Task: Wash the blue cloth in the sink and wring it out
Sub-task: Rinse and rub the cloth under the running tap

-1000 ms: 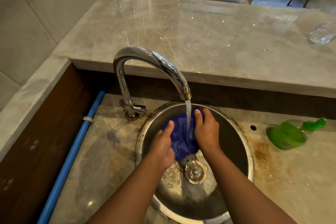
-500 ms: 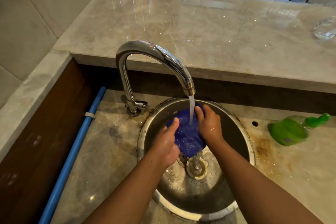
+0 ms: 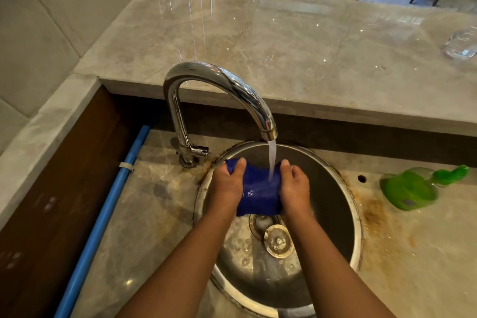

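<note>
- Head view looks down on a round steel sink [image 3: 343, 217] set in a stained stone counter [image 3: 160, 214].
- The blue cloth [image 3: 258, 188] is bunched between both hands, held above the basin and off its floor.
- The left hand [image 3: 227, 186] clamps the cloth's left end, thumb lying on top and fingers curled under it.
- The right hand [image 3: 294, 188] closes round the right end in the same way.
- A curved chrome faucet [image 3: 219, 80] arches over the basin; its water stream [image 3: 271, 157] falls onto the cloth between the two hands.
- A round drain plug [image 3: 278, 241] lies on the wet sink floor just beside the open drain [image 3: 260, 222], below the cloth.
- Both forearms cross the near rim and hide part of the basin.
- A green bottle [image 3: 410, 188] lies on its side on the counter to the right, well apart from the sink.
- A blue pipe [image 3: 108, 212] runs along the counter's left edge beside a dark wooden panel.
- On the raised marble ledge [image 3: 284, 41] behind, a clear glass object [image 3: 462, 44] sits at the far right.
</note>
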### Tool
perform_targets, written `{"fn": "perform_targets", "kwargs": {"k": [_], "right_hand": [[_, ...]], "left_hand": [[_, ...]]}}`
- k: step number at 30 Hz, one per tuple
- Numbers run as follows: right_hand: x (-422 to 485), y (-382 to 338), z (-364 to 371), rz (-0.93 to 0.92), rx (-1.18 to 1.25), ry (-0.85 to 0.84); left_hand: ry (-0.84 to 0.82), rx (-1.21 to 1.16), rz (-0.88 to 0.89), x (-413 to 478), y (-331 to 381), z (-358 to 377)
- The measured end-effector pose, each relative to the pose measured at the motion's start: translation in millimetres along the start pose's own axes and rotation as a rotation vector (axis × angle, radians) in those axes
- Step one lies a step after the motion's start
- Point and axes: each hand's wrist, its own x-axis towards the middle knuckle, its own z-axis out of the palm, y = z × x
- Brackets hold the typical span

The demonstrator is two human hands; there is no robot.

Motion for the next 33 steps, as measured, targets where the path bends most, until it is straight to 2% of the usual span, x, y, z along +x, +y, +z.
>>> {"fn": "perform_targets", "kwargs": {"k": [2, 4, 7, 9, 11, 14, 16, 19, 21, 24, 27, 29, 33], "right_hand": [[-3.6, 2.8, -2.9, 0.294, 0.279, -0.147], [-10.3, 3.8, -4.4, 0.542, 0.518, -0.3], [-19.3, 9.2, -2.4, 0.651, 0.595, -0.449], [-20.1, 12.7, 0.0, 0.666, 0.636, -0.461], [-12.8, 15.9, -1.3, 0.595, 0.582, -0.396], [-1.0, 12.3, -10.4, 0.379, 0.37, -0.316], [4.7, 5.0, -16.9, 0.226, 0.24, -0.288], [2.9, -5.9, -21.1, 0.085, 0.217, -0.279], [-2.5, -11.4, -20.0, 0.084, 0.328, -0.304], [-6.7, -18.1, -22.4, 0.07, 0.388, -0.371], [-2.6, -20.5, -26.0, -0.073, 0.122, -0.368], [3.4, -18.1, -27.6, -0.175, -0.06, -0.279], [9.0, -3.8, -23.8, -0.186, -0.159, -0.178]], "left_hand": [[-0.15, -0.172, -0.087, -3.5, 0.5, -2.7], [-0.268, -0.279, -0.098, -5.5, -2.4, -4.2], [-0.251, -0.248, 0.017, -9.0, -3.6, 1.6], [-0.228, -0.179, 0.085, -12.2, -2.8, 5.7], [-0.232, -0.115, 0.111, -12.2, -4.2, 5.2], [-0.174, 0.104, 0.131, -3.6, -5.9, -3.7], [-0.133, 0.104, 0.082, 0.4, -9.2, -7.1], [-0.206, -0.24, -0.098, -3.2, -13.0, -3.7], [-0.372, -0.519, -0.274, -11.8, -11.6, 0.2], [-0.511, -0.659, -0.391, -26.2, -11.9, 4.7], [-0.494, -0.623, -0.352, -21.7, -15.7, 2.8], [-0.467, -0.536, -0.307, -15.0, -13.5, -0.5], [-0.274, -0.281, -0.244, -7.9, -11.1, 5.0]]}}
